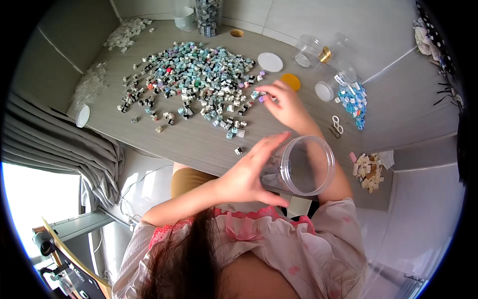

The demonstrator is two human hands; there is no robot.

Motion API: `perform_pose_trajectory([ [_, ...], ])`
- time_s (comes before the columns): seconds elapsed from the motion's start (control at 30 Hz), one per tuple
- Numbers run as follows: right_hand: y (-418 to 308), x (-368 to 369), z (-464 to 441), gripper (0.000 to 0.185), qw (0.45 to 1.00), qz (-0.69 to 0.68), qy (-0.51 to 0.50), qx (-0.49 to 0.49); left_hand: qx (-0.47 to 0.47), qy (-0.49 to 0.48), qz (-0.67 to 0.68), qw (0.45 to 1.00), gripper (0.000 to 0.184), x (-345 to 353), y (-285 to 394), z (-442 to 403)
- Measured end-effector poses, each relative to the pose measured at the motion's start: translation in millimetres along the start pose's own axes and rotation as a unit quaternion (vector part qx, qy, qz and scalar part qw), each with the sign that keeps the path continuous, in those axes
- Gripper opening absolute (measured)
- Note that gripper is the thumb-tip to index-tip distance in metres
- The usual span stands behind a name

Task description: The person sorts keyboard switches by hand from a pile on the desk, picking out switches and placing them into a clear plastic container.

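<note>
My left hand (249, 172) is curved round the side of a clear round jar (307, 164), whose open mouth faces up towards the camera. A few pale pieces show low inside the jar, blurred through its wall. My right hand (285, 104) reaches over the desk at the right edge of a wide pile of small key switches or blocks (199, 74) in teal, white and black. Its thumb and index finger are apart, close to a few purple and teal pieces (262, 98). Nothing is visible between those fingertips.
Beyond my right hand lie a white lid (270, 62) and a yellow disc (290, 82). Clear jars (308, 50) stand at the back right, near blue pieces (353, 102). Scissors-like white handles (337, 124) and beige pieces (369, 172) lie right. A filled container (208, 17) stands behind.
</note>
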State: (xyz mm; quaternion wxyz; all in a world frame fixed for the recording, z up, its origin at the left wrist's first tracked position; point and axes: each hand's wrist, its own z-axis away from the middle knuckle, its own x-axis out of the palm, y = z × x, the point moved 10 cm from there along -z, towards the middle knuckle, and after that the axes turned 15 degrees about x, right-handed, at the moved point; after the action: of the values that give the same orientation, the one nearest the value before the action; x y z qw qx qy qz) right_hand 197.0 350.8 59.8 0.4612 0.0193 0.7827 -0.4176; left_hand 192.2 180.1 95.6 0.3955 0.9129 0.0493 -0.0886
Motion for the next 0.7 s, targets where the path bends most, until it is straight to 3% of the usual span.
perform_pose_trajectory([
  [0.07,-8.4,10.5,1.0,0.022,0.997,0.057,0.008,-0.054,0.013,-0.011,0.002,1.000,0.106,-15.7,-6.4,11.5],
  [0.1,-4.7,14.9,-1.0,0.022,0.996,0.069,0.009,-0.059,0.005,0.003,-0.011,1.000,0.093,-29.3,-17.0,22.7],
  [0.13,-3.6,17.2,-2.5,0.023,0.995,0.082,0.010,-0.065,-0.056,0.042,-0.045,0.997,0.063,-48.9,-25.7,30.7],
  [0.17,-2.2,17.8,-3.4,0.022,0.994,0.085,0.008,-0.063,-0.052,0.077,-0.181,0.979,0.034,-70.6,-23.8,29.9],
  [0.2,-1.8,18.7,-4.3,0.021,0.994,0.088,0.006,-0.061,-0.097,0.117,-0.247,0.957,0.023,-88.5,-35.7,42.0],
  [0.33,4.2,21.3,-7.7,0.016,0.998,0.055,-0.005,-0.030,-0.118,0.106,-0.368,0.916,0.027,-117.1,-51.4,49.2],
  [0.43,41.2,15.6,-8.0,0.012,0.976,-0.146,-0.014,0.162,-0.129,0.072,-0.409,0.900,0.030,-115.7,-54.3,48.0],
  [0.47,52.7,13.3,-9.2,0.015,0.956,-0.262,0.007,0.133,-0.149,0.065,-0.408,0.898,0.031,-115.4,-60.4,52.3],
  [0.5,59.3,20.6,-6.5,0.019,0.887,-0.424,-0.062,0.172,-0.169,0.058,-0.406,0.896,0.032,-114.7,-65.6,56.3],
  [0.57,54.6,33.6,0.6,0.028,0.656,-0.695,-0.186,0.228,-0.160,0.062,-0.412,0.895,0.032,-114.8,-64.5,56.9],
  [0.6,47.3,29.5,5.5,0.036,0.645,-0.698,-0.164,0.264,-0.155,0.064,-0.415,0.894,0.031,-115.2,-63.7,56.8],
  [0.7,40.0,35.1,4.8,0.030,0.642,-0.687,-0.229,0.253,-0.156,0.055,-0.400,0.901,0.027,-119.9,-69.2,60.1],
])
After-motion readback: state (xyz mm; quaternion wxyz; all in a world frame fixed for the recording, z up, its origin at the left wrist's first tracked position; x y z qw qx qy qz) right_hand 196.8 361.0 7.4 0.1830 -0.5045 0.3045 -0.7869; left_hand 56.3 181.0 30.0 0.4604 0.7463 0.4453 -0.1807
